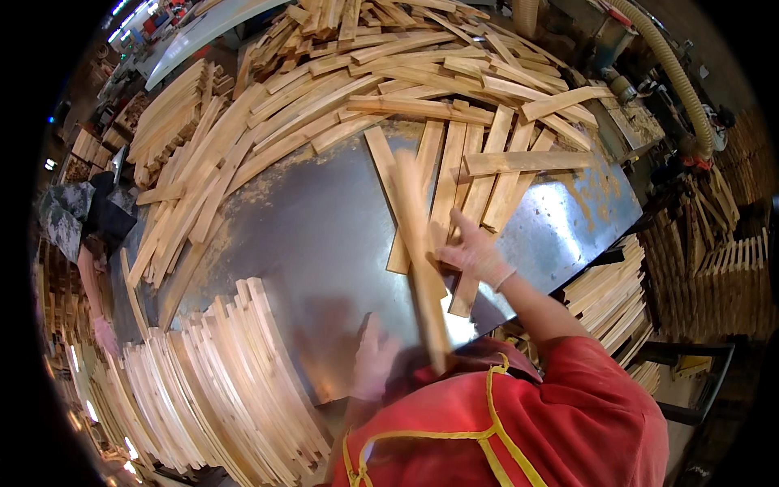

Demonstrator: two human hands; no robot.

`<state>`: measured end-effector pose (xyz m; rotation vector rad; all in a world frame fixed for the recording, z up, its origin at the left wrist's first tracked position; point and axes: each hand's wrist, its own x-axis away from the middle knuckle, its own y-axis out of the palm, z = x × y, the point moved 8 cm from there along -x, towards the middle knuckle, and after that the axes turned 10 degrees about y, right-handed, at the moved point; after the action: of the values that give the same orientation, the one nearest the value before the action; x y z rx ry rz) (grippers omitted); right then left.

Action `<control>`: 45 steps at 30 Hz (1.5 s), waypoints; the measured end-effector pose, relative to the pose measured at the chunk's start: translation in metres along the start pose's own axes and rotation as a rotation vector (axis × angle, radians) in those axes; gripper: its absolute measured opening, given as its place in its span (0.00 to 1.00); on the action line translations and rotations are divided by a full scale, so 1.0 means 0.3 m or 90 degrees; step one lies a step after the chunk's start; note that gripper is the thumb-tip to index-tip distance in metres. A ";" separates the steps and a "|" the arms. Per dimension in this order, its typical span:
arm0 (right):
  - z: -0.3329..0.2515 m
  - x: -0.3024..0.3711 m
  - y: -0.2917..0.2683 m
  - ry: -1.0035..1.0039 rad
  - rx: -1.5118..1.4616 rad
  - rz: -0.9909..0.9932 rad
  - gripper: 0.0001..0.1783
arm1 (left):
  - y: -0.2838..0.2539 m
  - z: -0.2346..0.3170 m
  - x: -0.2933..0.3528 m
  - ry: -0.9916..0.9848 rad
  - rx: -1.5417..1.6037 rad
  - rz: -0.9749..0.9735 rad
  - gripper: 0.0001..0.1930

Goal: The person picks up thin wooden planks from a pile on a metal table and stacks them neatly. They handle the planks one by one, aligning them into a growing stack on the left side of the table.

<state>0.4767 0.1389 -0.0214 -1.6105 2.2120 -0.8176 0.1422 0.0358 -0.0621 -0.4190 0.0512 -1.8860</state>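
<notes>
A long wooden board (422, 268), blurred by motion, slants from mid-table down past the near edge to the front of my red clothing. My right hand (477, 255), in a pale glove, is at this board's right side, fingers spread, the thumb side close against its edge. Beneath and behind it lie several loose boards (449, 183) pointing away from me. Another board (529, 161) lies crosswise on them. My left hand (376, 359), gloved and blurred, is above the near table edge, left of the moving board. Its fingers point up and hold nothing.
The grey metal table (300, 219) carries a large heap of boards (381, 61) along its far side. At the near left stands a row of stacked boards (219, 381). Another person's arm (91, 284) reaches in at far left. More stacked boards (608, 284) stand beyond the right edge.
</notes>
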 end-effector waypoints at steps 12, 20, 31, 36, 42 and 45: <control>0.295 -0.558 -0.561 -0.115 0.574 0.164 0.49 | 0.062 -0.063 -0.145 -0.229 0.274 0.060 0.21; -0.067 -0.261 -0.268 -0.104 0.619 -0.144 0.41 | -0.368 0.012 0.305 -0.072 -0.662 0.289 0.31; -0.439 0.058 0.755 0.065 0.004 -0.383 0.39 | -0.545 -0.160 0.604 -0.072 -0.711 0.340 0.46; -0.575 0.423 1.228 -0.165 0.194 -0.581 0.28 | -0.466 -0.096 0.531 0.036 -0.688 0.229 0.49; -0.663 0.371 0.856 -0.246 0.222 -0.656 0.31 | -0.503 -0.145 0.521 -0.031 -0.760 0.250 0.44; -0.531 -0.012 0.419 -0.185 0.303 -0.283 0.31 | -0.481 -0.074 0.467 -0.033 -0.764 0.249 0.44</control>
<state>0.2952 0.2132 0.0308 -1.8406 1.3489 -1.0451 -0.0358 -0.0459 -0.0120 -1.1533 1.1739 -1.2724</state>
